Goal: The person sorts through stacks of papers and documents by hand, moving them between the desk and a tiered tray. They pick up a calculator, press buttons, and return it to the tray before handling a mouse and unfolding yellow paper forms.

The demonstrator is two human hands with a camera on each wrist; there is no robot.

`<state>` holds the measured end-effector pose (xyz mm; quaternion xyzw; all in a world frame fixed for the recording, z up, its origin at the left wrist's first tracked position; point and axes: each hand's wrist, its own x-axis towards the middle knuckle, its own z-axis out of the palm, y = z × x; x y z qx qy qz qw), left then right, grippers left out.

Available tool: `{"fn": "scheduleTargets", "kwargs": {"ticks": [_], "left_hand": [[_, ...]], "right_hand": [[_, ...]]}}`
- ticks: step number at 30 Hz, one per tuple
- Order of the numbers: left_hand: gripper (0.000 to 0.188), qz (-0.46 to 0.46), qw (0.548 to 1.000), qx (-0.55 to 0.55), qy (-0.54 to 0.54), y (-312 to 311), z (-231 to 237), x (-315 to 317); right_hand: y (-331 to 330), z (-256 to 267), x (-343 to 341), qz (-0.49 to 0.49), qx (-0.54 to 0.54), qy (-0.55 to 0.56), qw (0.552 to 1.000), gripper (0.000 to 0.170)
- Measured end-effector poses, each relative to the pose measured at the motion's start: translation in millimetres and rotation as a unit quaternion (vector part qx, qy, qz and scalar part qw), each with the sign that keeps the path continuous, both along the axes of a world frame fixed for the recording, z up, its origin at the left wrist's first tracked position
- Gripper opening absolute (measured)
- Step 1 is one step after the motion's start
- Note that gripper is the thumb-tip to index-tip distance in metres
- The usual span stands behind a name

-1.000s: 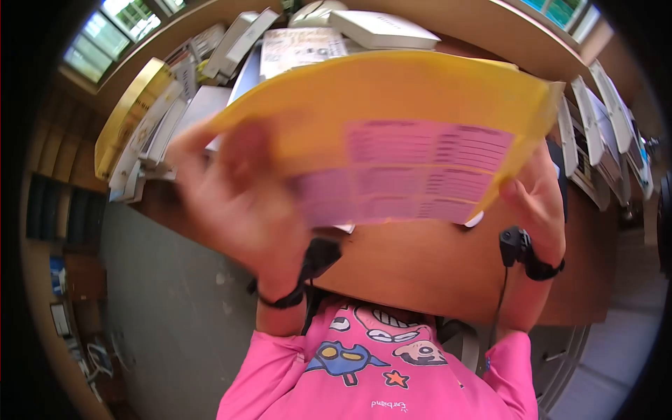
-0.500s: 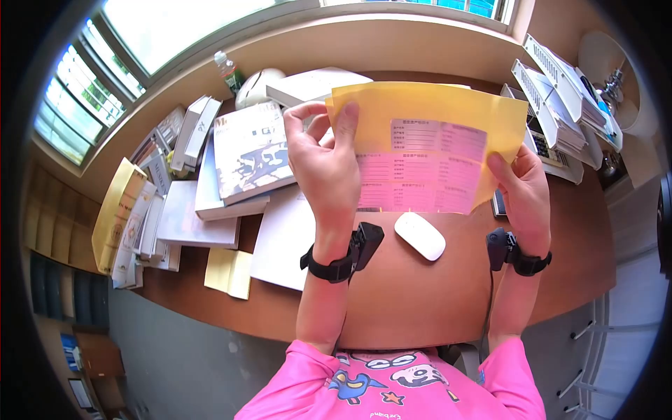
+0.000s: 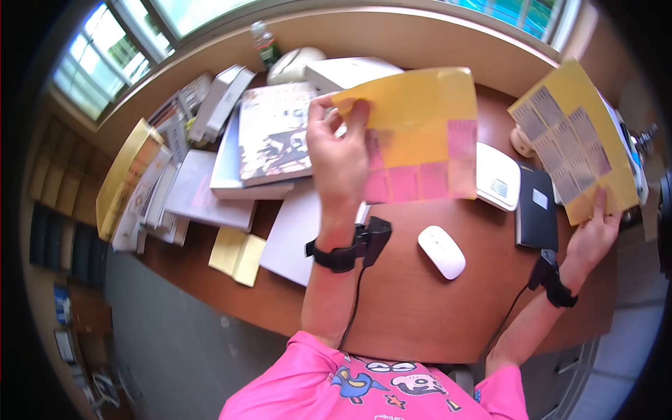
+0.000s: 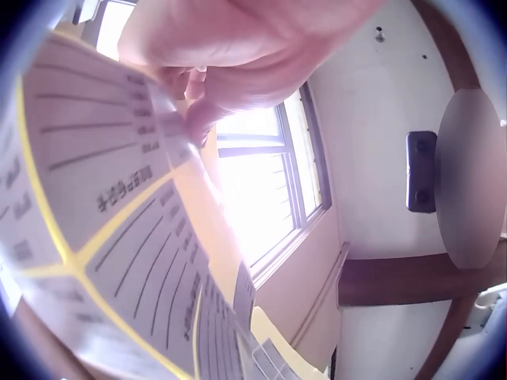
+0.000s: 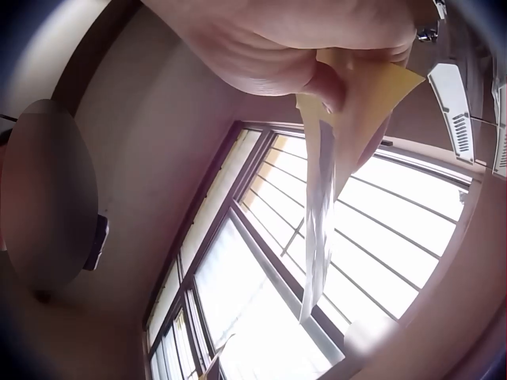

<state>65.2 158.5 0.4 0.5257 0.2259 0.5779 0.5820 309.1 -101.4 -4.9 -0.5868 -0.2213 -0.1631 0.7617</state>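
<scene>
My left hand (image 3: 339, 157) pinches the left edge of a yellow label sheet (image 3: 413, 136), thumb on the near face. Pink printed labels run along its bottom and right side, and bare yellow backing shows above. In the left wrist view the printed labels (image 4: 142, 245) appear close up with ruled lines. Over at the right, my right hand (image 3: 593, 234) pinches the lower edge of a second yellow label sheet (image 3: 563, 140), which carries greyish printed labels. The right wrist view catches this sheet (image 5: 321, 158) nearly edge-on, under the thumb. Both sheets are held up above the desk.
A white mouse (image 3: 442, 252) lies on the brown desk (image 3: 392, 294). Behind are a white device (image 3: 498, 175) and a black notebook (image 3: 537, 210). Stacked books (image 3: 276, 133) and a yellow notepad (image 3: 238, 255) occupy the left. File trays (image 5: 451, 111) stand at the right.
Two yellow sheets that were held together are now apart. My right hand has carried one to the right, while my left hand keeps the other near the middle.
</scene>
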Motion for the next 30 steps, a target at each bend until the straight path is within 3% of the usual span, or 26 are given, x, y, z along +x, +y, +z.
{"fn": "scheduleTargets", "kwargs": {"ticks": [2,4,6,8,10,11,12,13,14,15,18,21,23,24,26,28,30], "left_hand": [[0.03,0.052,0.998,-0.018,-0.009,-2,1,-3],[0.032,0.148,0.987,0.045,-0.049,-1,-2,0],[0.033,0.151,0.985,0.014,-0.087,-2,-3,-2],[0.034,0.157,0.982,-0.003,-0.104,-4,2,-9],[0.03,0.124,0.972,-0.055,-0.191,-5,8,-18],[0.03,0.129,0.971,-0.053,-0.195,-7,15,-26],[0.03,0.177,0.973,-0.036,-0.147,-12,23,-40],[0.03,0.223,0.97,-0.019,-0.098,-16,29,-53],[0.03,0.223,0.969,-0.014,-0.106,-19,31,-65],[0.03,0.26,0.961,0.021,-0.094,-23,34,-79],[0.031,0.306,0.946,0.063,-0.089,-41,44,-108],[0.032,0.346,0.934,0.08,-0.048,-43,38,-122],[0.031,0.378,0.92,0.098,-0.007,-45,33,-123],[0.031,0.375,0.921,0.102,-0.01,-46,28,-123],[0.03,0.355,0.933,0.063,-0.006,-43,13,-119],[0.032,0.338,0.937,0.078,-0.029,-45,6,-103],[0.034,0.289,0.954,0.059,-0.052,-57,5,-75]], "right_hand": [[5,-7,2,0.047,-0.015,0.013,0.999,0.033],[18,-8,-8,0.095,-0.033,0.057,0.993,0.033],[31,-17,-12,0.142,-0.041,0.056,0.987,0.034],[42,-22,-28,0.26,-0.085,0.087,0.958,0.035],[66,-16,-77,0.302,-0.111,0.106,0.941,0.036],[71,-12,-98,0.294,-0.211,0.125,0.924,0.037],[82,-19,-118,0.335,-0.172,0.12,0.919,0.036],[86,-19,-131,0.388,-0.231,0.118,0.884,0.037],[93,-19,-152,0.377,-0.271,0.129,0.876,0.036],[103,-37,-159,0.427,-0.245,0.082,0.867,0.032],[126,-48,-181,0.529,-0.321,0.044,0.785,0.039],[148,-62,-201,0.534,-0.36,0.064,0.762,0.044],[165,-101,-195,0.458,-0.421,-0.044,0.782,0.048],[163,-92,-196,0.455,-0.417,-0.045,0.786,0.048],[147,-58,-196,0.326,-0.397,-0.158,0.843,0.053],[129,-28,-182,0.421,-0.282,-0.01,0.862,0.053],[105,2,-181,0.562,-0.1,0.167,0.804,0.048]]}}
